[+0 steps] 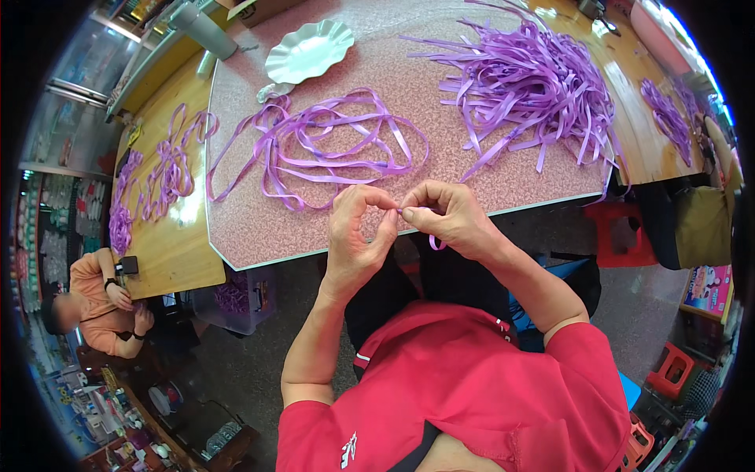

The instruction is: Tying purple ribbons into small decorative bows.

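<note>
Just past the table's near edge, my left hand (359,233) and my right hand (450,215) meet fingertip to fingertip. Both pinch a narrow purple ribbon (436,244), and a small end of it hangs below my right fingers. Most of the pinched part is hidden by the fingertips. Beyond my hands, a loose tangle of purple ribbon loops (370,163) lies on the pink speckled tabletop (267,228). To the right of that, a thick heap of purple ribbon strips (543,86) spreads toward the table's far right corner.
A scalloped pale plate (310,52) and a grey-green tumbler (203,30) stand at the far left. More purple ribbons (169,173) lie on the wooden table to the left, where another person (106,303) sits. A red stool (620,234) stands at the right.
</note>
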{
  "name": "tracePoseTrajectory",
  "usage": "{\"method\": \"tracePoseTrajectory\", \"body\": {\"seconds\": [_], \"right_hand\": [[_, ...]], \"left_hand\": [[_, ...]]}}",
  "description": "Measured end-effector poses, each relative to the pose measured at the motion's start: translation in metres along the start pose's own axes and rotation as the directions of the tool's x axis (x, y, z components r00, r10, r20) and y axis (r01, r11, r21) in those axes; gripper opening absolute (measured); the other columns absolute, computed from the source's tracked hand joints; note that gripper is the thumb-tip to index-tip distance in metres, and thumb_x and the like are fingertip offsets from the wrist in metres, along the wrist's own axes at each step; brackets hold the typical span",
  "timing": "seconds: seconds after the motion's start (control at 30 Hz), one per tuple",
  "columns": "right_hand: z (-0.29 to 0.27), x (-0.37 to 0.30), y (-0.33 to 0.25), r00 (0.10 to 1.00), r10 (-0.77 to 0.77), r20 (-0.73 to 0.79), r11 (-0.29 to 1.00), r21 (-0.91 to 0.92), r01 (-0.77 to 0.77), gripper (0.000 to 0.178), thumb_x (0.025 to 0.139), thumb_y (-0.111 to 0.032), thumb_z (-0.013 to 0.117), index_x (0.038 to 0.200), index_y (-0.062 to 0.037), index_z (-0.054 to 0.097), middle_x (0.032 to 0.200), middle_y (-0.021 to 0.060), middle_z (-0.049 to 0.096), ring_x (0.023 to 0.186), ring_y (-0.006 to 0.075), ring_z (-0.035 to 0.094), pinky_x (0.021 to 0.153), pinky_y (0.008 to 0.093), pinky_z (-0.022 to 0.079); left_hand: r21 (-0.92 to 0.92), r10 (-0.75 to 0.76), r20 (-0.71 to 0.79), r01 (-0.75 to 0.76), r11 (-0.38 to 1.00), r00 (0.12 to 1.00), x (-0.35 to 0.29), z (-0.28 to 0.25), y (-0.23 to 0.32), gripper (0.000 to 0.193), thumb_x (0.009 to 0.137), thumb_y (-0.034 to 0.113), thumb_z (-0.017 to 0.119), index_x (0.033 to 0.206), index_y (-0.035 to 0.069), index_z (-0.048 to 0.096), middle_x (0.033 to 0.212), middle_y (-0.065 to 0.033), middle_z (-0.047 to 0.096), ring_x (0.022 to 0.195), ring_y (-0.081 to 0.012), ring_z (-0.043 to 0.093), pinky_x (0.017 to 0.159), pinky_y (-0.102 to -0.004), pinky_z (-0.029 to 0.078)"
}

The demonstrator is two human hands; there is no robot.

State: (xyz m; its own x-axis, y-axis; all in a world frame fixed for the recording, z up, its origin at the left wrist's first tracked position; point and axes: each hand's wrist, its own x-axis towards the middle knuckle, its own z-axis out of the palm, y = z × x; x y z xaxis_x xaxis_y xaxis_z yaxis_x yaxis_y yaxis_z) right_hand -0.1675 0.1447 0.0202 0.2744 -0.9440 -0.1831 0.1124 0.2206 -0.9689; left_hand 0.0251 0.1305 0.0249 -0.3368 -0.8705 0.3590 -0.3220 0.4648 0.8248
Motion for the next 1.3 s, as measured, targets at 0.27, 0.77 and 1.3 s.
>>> {"method": "tracePoseTrajectory", "body": {"seconds": [0.27,0.77,1.3], "right_hand": [[-0.002,-0.001,-0.010,0.996,0.091,0.020,0.992,0.089,-0.092,0.023,0.093,-0.024,0.071,0.099,-0.0017,0.070,0.076,-0.0060,0.059,0.063,0.0005,0.047,0.053,0.0201,0.035],[0.003,0.001,0.007,1.000,0.010,0.014,0.998,0.060,-0.011,0.023,0.094,-0.025,0.071,0.099,-0.0026,0.068,0.078,-0.0032,0.062,0.064,0.0012,0.051,0.051,0.0187,0.038],[-0.001,0.000,0.002,0.998,0.057,0.003,0.995,0.079,-0.057,0.018,0.093,-0.021,0.068,0.096,-0.0027,0.067,0.074,-0.0058,0.056,0.061,0.0010,0.046,0.050,0.0203,0.036]], "left_hand": [[0.055,0.126,0.000,-0.126,0.990,0.992,0.004,-0.001,0.006,0.020,0.081,-0.002,0.068,0.100,0.005,0.063,0.096,-0.0085,0.064,0.094,-0.0245,0.061,0.091,-0.0381,0.044],[0.271,0.253,-0.057,-0.229,0.935,0.966,0.002,0.004,0.001,0.025,0.073,-0.002,0.072,0.094,0.007,0.060,0.087,-0.0079,0.063,0.089,-0.0285,0.063,0.094,-0.0435,0.045],[0.127,0.207,0.055,-0.213,0.969,0.977,0.004,-0.002,0.003,0.024,0.079,-0.002,0.070,0.100,0.006,0.063,0.091,-0.0078,0.066,0.091,-0.0260,0.065,0.098,-0.0452,0.045]]}}
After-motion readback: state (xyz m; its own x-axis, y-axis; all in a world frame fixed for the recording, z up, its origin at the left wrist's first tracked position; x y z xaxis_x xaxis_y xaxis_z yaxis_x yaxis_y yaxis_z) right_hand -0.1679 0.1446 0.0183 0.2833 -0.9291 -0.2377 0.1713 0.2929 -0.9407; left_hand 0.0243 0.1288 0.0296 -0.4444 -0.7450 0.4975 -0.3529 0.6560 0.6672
